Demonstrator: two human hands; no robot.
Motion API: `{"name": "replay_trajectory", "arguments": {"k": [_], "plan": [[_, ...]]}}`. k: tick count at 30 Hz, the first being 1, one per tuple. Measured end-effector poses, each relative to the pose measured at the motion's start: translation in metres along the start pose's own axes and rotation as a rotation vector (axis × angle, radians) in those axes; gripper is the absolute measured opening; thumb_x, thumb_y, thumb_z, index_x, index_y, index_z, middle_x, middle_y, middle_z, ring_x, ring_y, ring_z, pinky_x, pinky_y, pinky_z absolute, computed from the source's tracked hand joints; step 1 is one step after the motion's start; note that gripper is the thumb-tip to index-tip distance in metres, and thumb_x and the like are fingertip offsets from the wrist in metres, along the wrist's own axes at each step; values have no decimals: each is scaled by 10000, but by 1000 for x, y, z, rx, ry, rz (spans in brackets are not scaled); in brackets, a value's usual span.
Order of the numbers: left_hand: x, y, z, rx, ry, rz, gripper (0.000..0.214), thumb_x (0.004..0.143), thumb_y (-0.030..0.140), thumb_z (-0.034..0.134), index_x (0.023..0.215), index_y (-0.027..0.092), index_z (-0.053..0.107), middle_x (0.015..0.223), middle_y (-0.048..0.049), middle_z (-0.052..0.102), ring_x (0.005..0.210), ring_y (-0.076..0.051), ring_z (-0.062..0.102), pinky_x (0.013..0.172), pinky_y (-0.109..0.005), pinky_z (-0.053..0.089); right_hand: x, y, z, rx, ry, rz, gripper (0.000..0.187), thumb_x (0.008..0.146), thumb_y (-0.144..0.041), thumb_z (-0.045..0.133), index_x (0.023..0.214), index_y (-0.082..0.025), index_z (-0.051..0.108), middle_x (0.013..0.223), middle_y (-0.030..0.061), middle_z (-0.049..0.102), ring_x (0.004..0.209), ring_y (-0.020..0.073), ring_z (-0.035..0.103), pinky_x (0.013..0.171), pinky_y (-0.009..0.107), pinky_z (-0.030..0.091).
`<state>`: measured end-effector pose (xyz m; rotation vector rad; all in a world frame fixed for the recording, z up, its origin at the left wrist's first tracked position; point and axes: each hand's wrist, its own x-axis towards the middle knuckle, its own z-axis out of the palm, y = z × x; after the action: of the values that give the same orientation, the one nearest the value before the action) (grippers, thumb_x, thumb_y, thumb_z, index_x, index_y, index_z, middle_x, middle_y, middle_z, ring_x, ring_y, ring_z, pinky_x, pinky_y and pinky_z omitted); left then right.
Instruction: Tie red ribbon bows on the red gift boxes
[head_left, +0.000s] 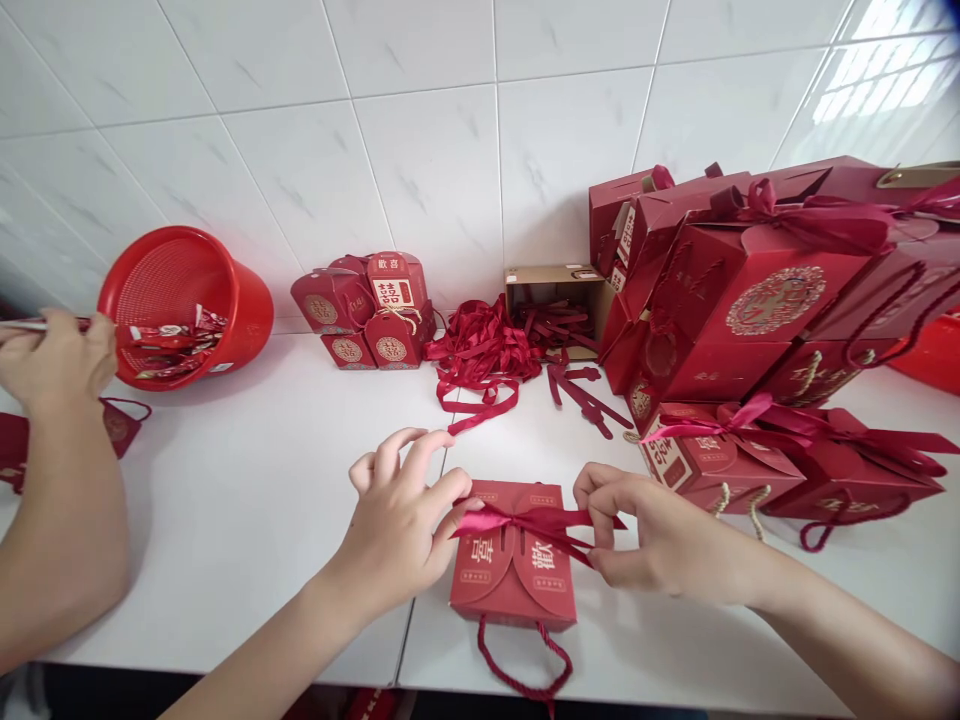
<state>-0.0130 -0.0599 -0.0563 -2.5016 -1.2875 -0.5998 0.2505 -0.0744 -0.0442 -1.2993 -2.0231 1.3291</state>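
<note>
A red gift box [514,590] with gold lettering sits in front of me on the white table, its dark red rope handle [559,655] hanging toward the front edge. Over its top a red ribbon [529,520] is tied in a bow. My left hand [409,510] pinches the left end of this ribbon between thumb and forefinger, the other fingers raised. On the opposite side, my right hand [637,530] is closed on the ribbon's right loop or tail; which one I cannot tell.
Small red boxes [390,340], a heap of ribbon [484,340] and a cardboard box [555,272] line the wall. Ribboned red boxes [742,300] are stacked at right. At left, a co-worker's hand [56,360] is near a red basket [247,320] of wrapped sweets.
</note>
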Motion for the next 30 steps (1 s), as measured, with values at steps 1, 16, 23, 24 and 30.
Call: {"name": "replay_trajectory", "arguments": {"k": [1, 16, 23, 24, 30], "plan": [[0, 1, 1, -28, -10, -36, 85, 830, 221, 532, 753, 210, 567, 1144, -105, 511, 1084, -345, 415, 751, -445, 288, 1, 0, 1, -18, 5, -3, 176, 655, -68, 540, 589, -178, 420, 857, -16, 448, 767, 108, 481, 673, 214, 418], [-31, 35, -5, -958, -99, -602, 286, 950, 405, 411, 742, 208, 422, 739, 19, 404, 686, -133, 391, 642, -252, 342, 14, -19, 8, -257, 293, -375, 165, 839, -330, 628, 987, -263, 661, 1236, 58, 539, 1149, 214, 539, 984, 367, 443], [-23, 42, 0, -1012, -95, -559, 274, 939, 343, 439, 707, 196, 441, 696, 21, 415, 631, -121, 383, 599, -238, 344, 33, -17, 38, -325, 284, -317, 116, 857, -221, 565, 862, -216, 680, 1067, 84, 599, 1012, 236, 550, 893, 423, 458], [-24, 42, 1, -1025, -99, -561, 275, 937, 337, 441, 702, 195, 437, 695, 20, 415, 634, -121, 387, 602, -238, 349, 33, -16, 39, -314, 278, -306, 108, 860, -225, 567, 841, -217, 672, 1045, 78, 604, 990, 232, 552, 888, 428, 451], [-30, 39, 6, -1170, -67, -597, 307, 928, 311, 431, 651, 194, 368, 674, 19, 380, 619, -119, 367, 586, -240, 340, 34, -14, 40, -264, 254, -209, 98, 850, -221, 599, 767, -222, 651, 1049, 48, 605, 996, 229, 531, 934, 484, 366]]}}
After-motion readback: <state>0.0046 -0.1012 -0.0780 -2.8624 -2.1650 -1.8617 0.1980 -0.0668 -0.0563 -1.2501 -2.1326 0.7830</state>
